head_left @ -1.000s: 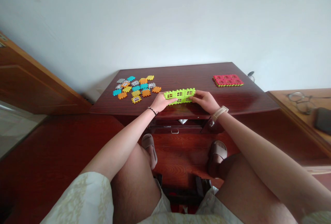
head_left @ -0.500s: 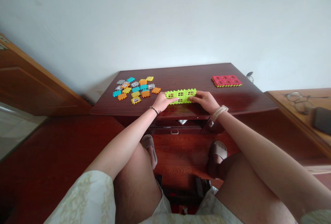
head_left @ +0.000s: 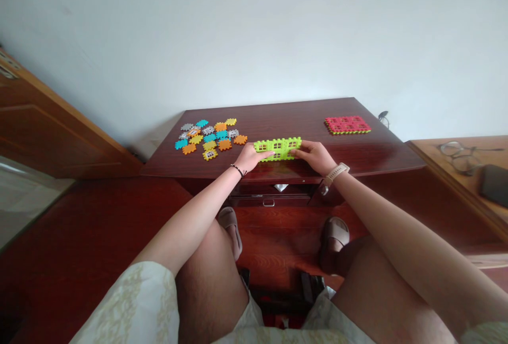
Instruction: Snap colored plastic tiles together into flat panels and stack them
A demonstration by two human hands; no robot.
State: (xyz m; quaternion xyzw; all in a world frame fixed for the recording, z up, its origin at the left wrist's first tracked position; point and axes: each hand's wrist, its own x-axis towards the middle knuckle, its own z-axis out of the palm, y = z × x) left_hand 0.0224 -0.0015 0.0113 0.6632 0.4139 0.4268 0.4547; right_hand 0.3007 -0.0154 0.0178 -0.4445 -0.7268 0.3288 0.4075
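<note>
Two bare hands, both the wearer's, grip one green panel [head_left: 283,149] between them, just above the near edge of a dark cabinet [head_left: 289,119]; whether its lower edge touches the top cannot be told. The left hand [head_left: 246,157] pinches the panel's left end, thumb laid along the front and fingers hidden behind. The right hand [head_left: 317,157] pinches the right end the same way, thumb on the front. The panel is bright lime, wider than tall, tilted up to face the wearer, with toothed edges and small cross-barred windows: three show in the upper row and one low in the middle. The thumbs cover the lower corners. A dark bracelet [head_left: 238,169] circles the left wrist, a pale watch [head_left: 336,173] the right.

Left of the hands, about seventeen toothed tiles [head_left: 209,136] lie flat in a loose cluster: roughly four blue, five orange, four yellow and four grey, a few of them with white windows. At the right, well apart from the right hand, sits one stack [head_left: 347,124], red on top with yellow-green beneath.

Below are two sandalled feet and one drawer handle [head_left: 269,205]. Glasses [head_left: 453,155] and a dark object [head_left: 496,184] rest on a wooden desk [head_left: 420,148] farther right; a brown door [head_left: 59,127] stands far left
</note>
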